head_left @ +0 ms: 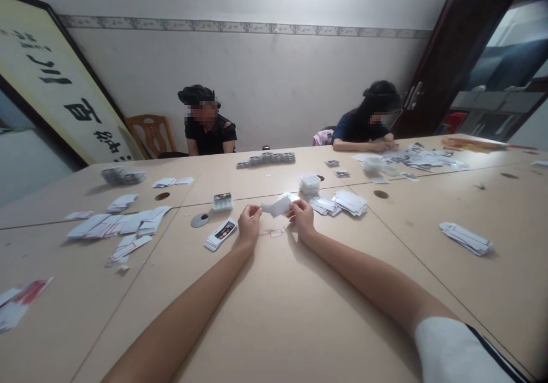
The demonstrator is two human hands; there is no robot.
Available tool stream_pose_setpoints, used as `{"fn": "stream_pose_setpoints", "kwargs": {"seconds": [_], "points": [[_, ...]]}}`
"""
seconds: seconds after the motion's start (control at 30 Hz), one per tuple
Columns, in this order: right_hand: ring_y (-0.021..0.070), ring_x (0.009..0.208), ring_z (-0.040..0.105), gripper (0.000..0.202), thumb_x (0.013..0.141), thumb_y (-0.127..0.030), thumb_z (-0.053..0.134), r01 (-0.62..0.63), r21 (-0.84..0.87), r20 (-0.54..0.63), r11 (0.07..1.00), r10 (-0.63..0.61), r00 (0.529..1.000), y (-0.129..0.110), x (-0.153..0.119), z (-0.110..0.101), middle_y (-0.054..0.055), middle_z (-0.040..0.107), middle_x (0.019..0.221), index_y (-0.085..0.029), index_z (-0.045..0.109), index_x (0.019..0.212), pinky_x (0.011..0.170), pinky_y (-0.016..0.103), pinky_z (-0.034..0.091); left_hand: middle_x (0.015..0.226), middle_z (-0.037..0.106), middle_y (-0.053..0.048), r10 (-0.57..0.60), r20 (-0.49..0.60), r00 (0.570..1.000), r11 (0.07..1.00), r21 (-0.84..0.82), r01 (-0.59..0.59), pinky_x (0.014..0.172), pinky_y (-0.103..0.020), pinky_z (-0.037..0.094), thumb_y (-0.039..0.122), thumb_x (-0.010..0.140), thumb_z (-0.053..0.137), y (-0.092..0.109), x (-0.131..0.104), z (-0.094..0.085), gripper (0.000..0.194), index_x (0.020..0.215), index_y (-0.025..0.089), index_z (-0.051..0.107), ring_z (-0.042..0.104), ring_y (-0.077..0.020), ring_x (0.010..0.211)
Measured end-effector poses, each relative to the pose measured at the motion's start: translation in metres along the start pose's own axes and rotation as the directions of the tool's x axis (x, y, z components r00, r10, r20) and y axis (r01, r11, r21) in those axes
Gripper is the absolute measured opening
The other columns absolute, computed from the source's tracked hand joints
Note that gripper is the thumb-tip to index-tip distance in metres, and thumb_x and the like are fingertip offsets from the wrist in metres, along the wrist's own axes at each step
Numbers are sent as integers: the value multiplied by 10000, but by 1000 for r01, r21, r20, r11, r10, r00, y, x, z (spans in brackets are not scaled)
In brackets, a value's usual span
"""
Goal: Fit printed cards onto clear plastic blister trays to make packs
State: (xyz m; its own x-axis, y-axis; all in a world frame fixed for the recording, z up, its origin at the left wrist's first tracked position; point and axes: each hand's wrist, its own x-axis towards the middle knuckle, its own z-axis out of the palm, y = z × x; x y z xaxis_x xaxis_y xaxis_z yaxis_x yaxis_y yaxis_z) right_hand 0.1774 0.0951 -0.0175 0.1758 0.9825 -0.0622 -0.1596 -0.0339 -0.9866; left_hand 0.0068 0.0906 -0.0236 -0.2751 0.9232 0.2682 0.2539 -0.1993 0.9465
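Observation:
A white paper slip (279, 206), bent along its length, is stretched between my two hands just above the table. My left hand (249, 223) pinches its left end. At the other end, the fingers of my right hand (302, 217) are closed on it. Below the slip lies a small piece with a red outline (276, 233). Left of my left hand rests a stack of cards (221, 234) with a dark picture on top. Behind that stands a clear plastic box (222, 201). Just beyond my right hand are stacked clear boxes (309, 184) and white paper piles (349, 202).
Spread papers (113, 226) cover part of the table's left side. Another paper bundle (466, 238) lies at right. Rows of packed boxes (272, 158) stand at the far edge. Two people sit opposite; one person (368, 120) leans over scattered cards (422, 157). Round holes (381, 194) pierce the tabletop.

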Motion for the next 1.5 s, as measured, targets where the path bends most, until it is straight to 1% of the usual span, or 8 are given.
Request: {"fn": "stream_pose_setpoints", "kwargs": {"seconds": [0.3,0.43,0.53,0.7,0.8,1.0,1.23,1.5], "points": [[152,834,678,280,970,-377,630,54,-54,160,997,-45,986,-4,-10,2,49,685,1030,-145,649,1125,724,317,596,1183,657,-97,172,39,984,975,137,-176,880,-425,585,373,969,626,9,-9,-2,329,1209,147,626,664,-217,1014],[119,721,649,304,991,-422,588,90,-31,108,995,-86,990,-2,-9,2,26,674,930,-140,644,1088,640,272,571,1131,671,-86,274,79,959,936,209,-285,888,-421,576,375,972,619,13,-13,-2,289,1144,144,648,664,-208,996],[116,707,644,305,994,-426,582,121,-26,60,992,-119,991,0,-5,2,22,672,906,-137,647,1068,641,272,568,1067,681,-73,334,101,937,906,241,-348,894,-418,565,376,977,610,18,-17,-2,256,1062,141,665,661,-200,976],[164,884,671,290,979,-386,612,199,-72,-63,977,-204,977,-1,-4,-1,60,675,1080,-160,635,1159,774,342,591,967,688,-52,403,127,906,874,240,-422,854,-384,562,388,1001,565,24,-22,-2,269,988,144,678,661,-172,881],[194,993,664,285,971,-370,625,231,-122,-80,965,-242,967,-1,-5,-2,78,660,1176,-164,641,1168,852,386,585,934,702,-47,428,126,895,865,231,-446,845,-379,563,395,1006,556,27,-23,-3,283,991,142,682,672,-168,850],[190,969,676,271,963,-363,640,267,-160,26,950,-267,963,2,-3,0,68,680,1123,-153,656,1133,841,383,591,1046,753,-91,486,138,863,837,213,-505,939,-391,537,290,995,530,33,-26,-2,221,995,198,731,696,-222,1001],[186,951,681,283,973,-376,624,282,-148,161,948,-258,953,1,-1,-1,67,683,1124,-157,654,1149,833,376,594,1068,745,-95,523,196,829,807,199,-556,939,-378,538,238,968,525,34,-29,0,231,1011,212,751,689,-238,1016],[183,934,682,278,972,-382,623,268,-127,174,955,-245,954,2,-2,0,61,686,1105,-157,659,1132,819,366,595,1090,726,-90,548,249,798,782,186,-595,950,-363,544,248,977,524,30,-30,0,235,1027,220,752,685,-227,1040]]}}
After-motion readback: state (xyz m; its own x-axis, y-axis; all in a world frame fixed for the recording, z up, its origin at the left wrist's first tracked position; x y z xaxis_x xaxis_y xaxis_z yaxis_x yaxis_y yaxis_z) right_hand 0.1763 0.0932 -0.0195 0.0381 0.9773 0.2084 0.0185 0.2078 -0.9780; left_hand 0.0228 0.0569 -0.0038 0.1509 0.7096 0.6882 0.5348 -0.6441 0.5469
